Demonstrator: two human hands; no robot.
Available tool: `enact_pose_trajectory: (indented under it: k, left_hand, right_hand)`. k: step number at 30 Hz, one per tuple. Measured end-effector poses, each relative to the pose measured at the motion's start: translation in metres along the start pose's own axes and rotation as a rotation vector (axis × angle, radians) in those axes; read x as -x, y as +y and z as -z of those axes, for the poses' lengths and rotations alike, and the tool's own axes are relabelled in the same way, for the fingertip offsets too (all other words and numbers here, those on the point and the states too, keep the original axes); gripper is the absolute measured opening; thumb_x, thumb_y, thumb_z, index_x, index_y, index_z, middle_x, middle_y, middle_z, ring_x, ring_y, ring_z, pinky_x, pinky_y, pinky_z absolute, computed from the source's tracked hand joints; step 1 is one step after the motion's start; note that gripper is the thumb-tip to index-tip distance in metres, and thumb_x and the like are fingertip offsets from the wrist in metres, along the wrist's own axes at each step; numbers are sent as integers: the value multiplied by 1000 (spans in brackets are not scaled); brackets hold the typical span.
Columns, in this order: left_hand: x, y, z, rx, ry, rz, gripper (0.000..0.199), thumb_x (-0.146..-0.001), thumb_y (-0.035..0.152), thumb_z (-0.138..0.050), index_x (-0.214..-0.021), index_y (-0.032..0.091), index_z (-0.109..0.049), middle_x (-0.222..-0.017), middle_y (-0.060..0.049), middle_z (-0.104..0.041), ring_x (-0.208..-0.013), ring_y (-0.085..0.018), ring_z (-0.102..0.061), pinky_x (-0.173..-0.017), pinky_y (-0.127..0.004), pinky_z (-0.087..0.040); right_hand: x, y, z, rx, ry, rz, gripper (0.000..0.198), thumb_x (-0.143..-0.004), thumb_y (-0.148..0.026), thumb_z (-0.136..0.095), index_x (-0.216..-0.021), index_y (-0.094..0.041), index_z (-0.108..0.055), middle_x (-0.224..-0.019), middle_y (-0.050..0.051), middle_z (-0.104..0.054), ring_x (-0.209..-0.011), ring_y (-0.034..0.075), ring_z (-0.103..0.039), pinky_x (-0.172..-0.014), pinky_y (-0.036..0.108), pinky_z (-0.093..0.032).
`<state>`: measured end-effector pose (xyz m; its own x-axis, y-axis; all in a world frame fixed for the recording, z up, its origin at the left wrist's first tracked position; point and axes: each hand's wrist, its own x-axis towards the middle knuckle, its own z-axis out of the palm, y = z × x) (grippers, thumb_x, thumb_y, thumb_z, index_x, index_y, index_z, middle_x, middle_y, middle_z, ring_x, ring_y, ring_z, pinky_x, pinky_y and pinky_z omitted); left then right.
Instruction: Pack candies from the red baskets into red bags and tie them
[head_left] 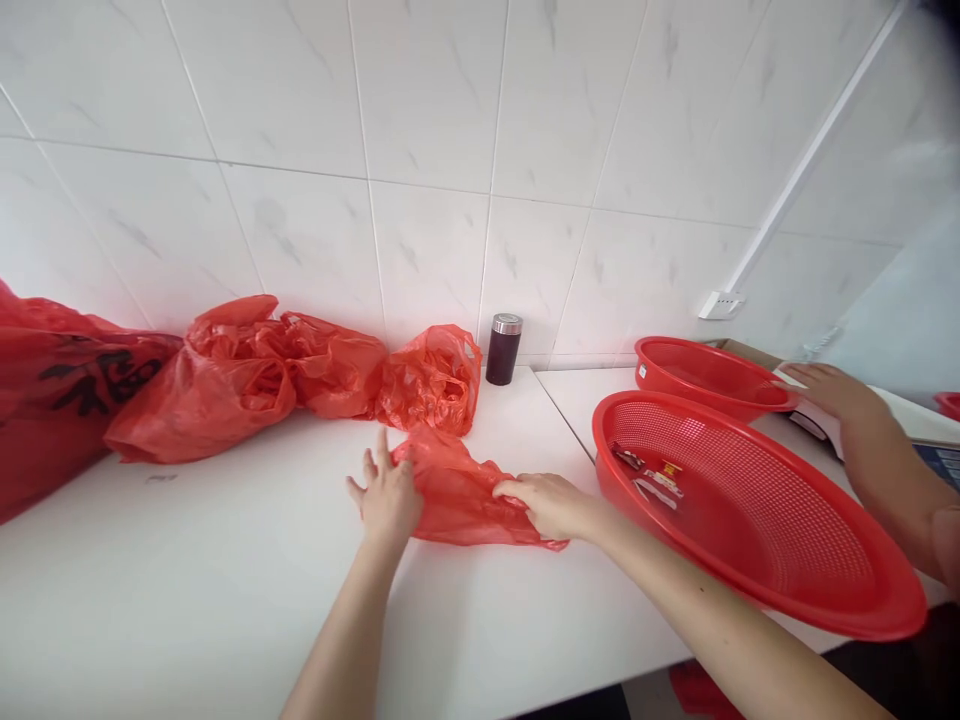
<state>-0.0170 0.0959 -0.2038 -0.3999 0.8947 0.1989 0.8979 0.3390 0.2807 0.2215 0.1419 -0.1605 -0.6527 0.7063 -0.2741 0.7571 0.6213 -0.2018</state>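
The left hand (388, 497) lies flat with fingers wide and the right hand (551, 503) pinches the red bag (457, 490), which looks thin, soft and light.

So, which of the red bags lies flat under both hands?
The small bag nearest the table edge: left hand and right hand press on it. The other bags stand bunched along the wall.

White marbled wall tiles (435, 130) with thin grey grout lines. White countertop (187, 560), with a seam toward the right. White socket (720, 303) on wall; white conduit (817, 140) runs diagonally up from it. Lighting bright, even.
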Motion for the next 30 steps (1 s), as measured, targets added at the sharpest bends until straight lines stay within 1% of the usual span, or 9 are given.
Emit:
enact_pose_trajectory:
  k: [4, 7, 11, 14, 17, 19, 21, 26, 30]
  left_hand:
    - [-10, -20, 13, 92, -47, 95, 45, -78, 4, -38, -111, 17, -65, -154, -13, -26, -129, -40, -42, -98, -61, -40]
    - [-10, -22, 18, 160, -107, 21, 52, -76, 3, -38, -118, 20, -64, -142, -11, -44, -117, -32, -54, -90, -44, -50]
    - [-5, -18, 23, 254, -175, -86, 50, -77, 7, -41, -114, 26, -68, -142, -4, -42, -107, -21, -62, -85, -28, -51]
    - [-1, -14, 23, 380, -278, -165, 46, -78, 13, -43, -112, 28, -69, -144, -1, -40, -101, -19, -64, -75, -25, -53]
    - [1, -11, 22, 493, -399, -221, 45, -76, 15, -43, -112, 25, -68, -140, -4, -45, -101, -20, -63, -70, -24, -52]
    - [2, -9, 23, 506, -457, -245, 44, -74, 16, -44, -111, 23, -67, -131, -6, -52, -97, -20, -64, -70, -24, -52]
    - [4, -9, 26, 503, -502, -266, 46, -72, 17, -47, -113, 22, -66, -122, -7, -58, -95, -20, -64, -71, -24, -53]
    - [8, -11, 36, 561, -676, -282, 63, -68, 20, -56, -131, 29, -55, -126, -7, -59, -104, -26, -63, -77, -30, -56]
    - [10, -12, 47, 662, -742, -249, 58, -73, 27, -59, -131, 31, -56, -143, -6, -49, -119, -29, -56, -90, -36, -53]
  right_hand:
    - [26, 5, 25, -130, -5, -39, 76, -73, -2, -48, -138, -42, -45, -120, 3, -57, -91, 18, -61, -61, 20, -42]
    - [48, 8, 47, -192, -33, -46, 81, -76, -3, -46, -142, -51, -35, -127, 0, -53, -89, 15, -62, -60, 19, -43]
    - [65, 11, 62, -175, -82, -74, 77, -81, -8, -44, -141, -55, -33, -126, -1, -53, -80, 13, -62, -56, 19, -45]
    - [60, 4, 50, -79, 19, -80, 63, -85, -15, -48, -137, -50, -44, -144, 2, -39, -99, 21, -61, -77, 32, -51]
    - [43, -14, 25, 107, 272, 28, 39, -88, -15, -49, -117, -33, -67, -151, 6, -31, -129, 31, -40, -104, 47, -36]
    - [31, -24, 10, 149, 313, 135, 36, -88, -10, -46, -105, -27, -72, -152, 5, -30, -135, 31, -31, -110, 47, -28]
    - [21, -26, 0, 138, 216, 121, 42, -84, -9, -53, -118, -28, -66, -156, 6, -23, -136, 33, -30, -109, 48, -28]
    - [10, -6, -2, 31, -116, -172, 114, -55, -34, -84, -151, -33, -23, -159, 12, 3, -132, 45, -32, -101, 57, -35]
    - [21, -1, 10, -47, -256, -176, 119, -53, -44, -85, -151, -42, -16, -160, 10, -2, -133, 44, -32, -99, 55, -38]
